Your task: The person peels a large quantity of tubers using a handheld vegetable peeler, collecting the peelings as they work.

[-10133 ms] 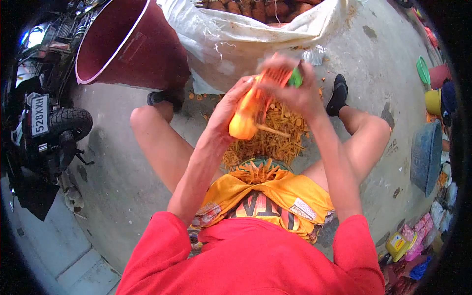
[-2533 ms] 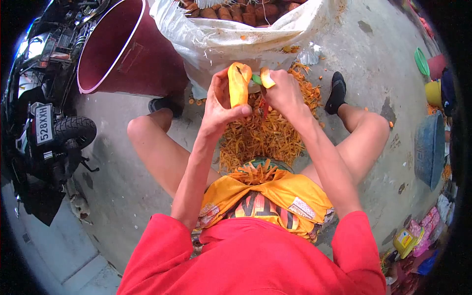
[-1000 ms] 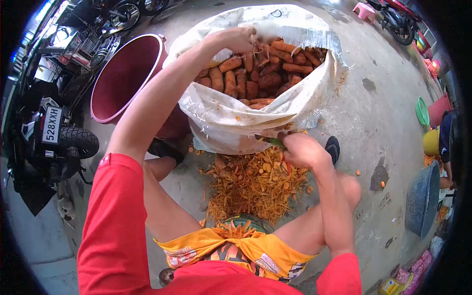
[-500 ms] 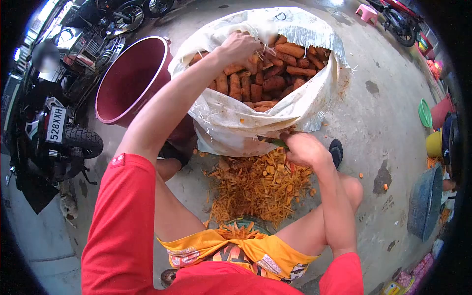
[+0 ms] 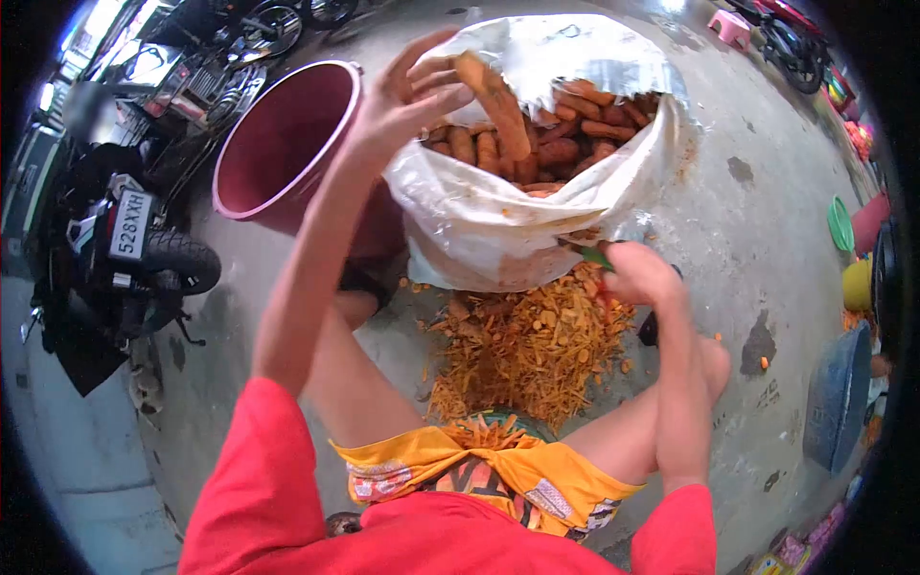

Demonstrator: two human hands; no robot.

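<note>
A large carrot (image 5: 494,101) is at the fingers of my left hand (image 5: 407,96), raised over the left part of a white sack (image 5: 498,235). The thumb and fingers press against its upper end. Many carrots (image 5: 575,129) lie in the open sack. Near the sack's lower right side, my right hand (image 5: 637,273) is closed around the green handle of a knife (image 5: 594,255); its dark blade points left. Below lies a heap of orange peelings and cut pieces (image 5: 527,355).
A deep red tub (image 5: 287,144) stands left of the sack. Motorcycles (image 5: 163,259) are parked at the left, another (image 5: 791,48) at the upper right. A blue basin (image 5: 837,398) and a green basket (image 5: 840,224) are at the right. My bent legs flank the peelings.
My left hand has risen out of the sack to the left with a carrot. My right hand still holds the knife, slightly higher and farther right in view.
</note>
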